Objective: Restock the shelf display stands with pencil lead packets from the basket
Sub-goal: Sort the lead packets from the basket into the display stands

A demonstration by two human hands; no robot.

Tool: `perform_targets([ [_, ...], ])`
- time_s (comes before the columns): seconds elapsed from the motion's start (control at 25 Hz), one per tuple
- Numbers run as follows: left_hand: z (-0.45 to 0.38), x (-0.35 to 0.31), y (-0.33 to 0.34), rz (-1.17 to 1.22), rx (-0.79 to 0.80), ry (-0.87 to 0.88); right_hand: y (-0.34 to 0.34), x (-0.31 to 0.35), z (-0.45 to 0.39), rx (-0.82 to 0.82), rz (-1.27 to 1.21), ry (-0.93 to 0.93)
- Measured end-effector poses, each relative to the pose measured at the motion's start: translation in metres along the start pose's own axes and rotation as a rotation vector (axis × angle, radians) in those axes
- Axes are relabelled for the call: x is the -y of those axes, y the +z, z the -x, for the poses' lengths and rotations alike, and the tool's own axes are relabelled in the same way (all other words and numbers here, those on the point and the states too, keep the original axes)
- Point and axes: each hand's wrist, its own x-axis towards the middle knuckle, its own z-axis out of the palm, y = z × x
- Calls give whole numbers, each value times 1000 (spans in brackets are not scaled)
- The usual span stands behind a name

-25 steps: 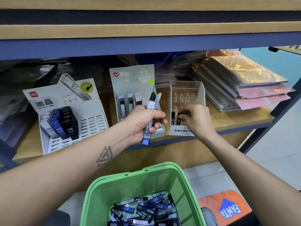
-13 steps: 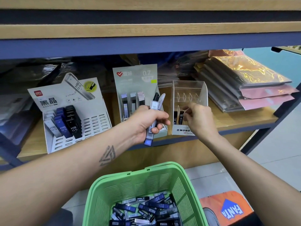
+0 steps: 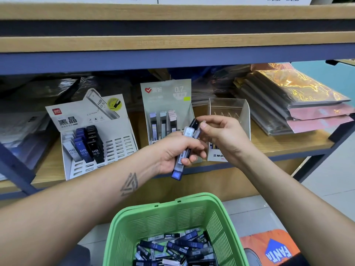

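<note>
My left hand [image 3: 176,150] grips a small bunch of pencil lead packets [image 3: 185,148] upright in front of the shelf. My right hand [image 3: 221,135] pinches the top of one dark packet in that bunch. Behind my right hand stands the clear Mono display stand [image 3: 229,110], with a few dark packets low inside. A grey 0.7 stand [image 3: 166,96] holds three packets. At the left, the white HB 0.5 stand [image 3: 115,146] holds grey, blue and black packets. The green basket [image 3: 172,214] below holds several loose packets [image 3: 172,248].
Stacks of plastic-wrapped folders [image 3: 299,100] lie on the right of the wooden shelf [image 3: 288,144]. Dark wrapped goods fill the back left. A blue metal beam [image 3: 172,58] and an upper shelf run overhead. An orange Fanta item [image 3: 272,248] sits on the floor at right.
My right hand left the clear Mono stand and moved left and up to the bunch in my left hand, where it now pinches a packet. My left hand stayed put.
</note>
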Motion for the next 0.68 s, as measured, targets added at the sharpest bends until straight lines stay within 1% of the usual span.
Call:
perform_targets([
  [0.12, 4, -1, -12, 24, -43, -3, 3, 0, -4, -12, -1, 28],
  [0.28, 14, -5, -26, 50, -96, 19, 11, 4, -6, -24, -21, 16],
  [0.44, 26, -6, -42, -23, -167, 62, 26, 8, -7, -6, 9, -32],
  [0.6, 49, -13, -65, -92, -228, 75, 55, 17, -7, 64, 169, -126],
  [0.68, 63, -17, -84, -105, -296, 64, 75, 23, -8, 83, 226, -166],
])
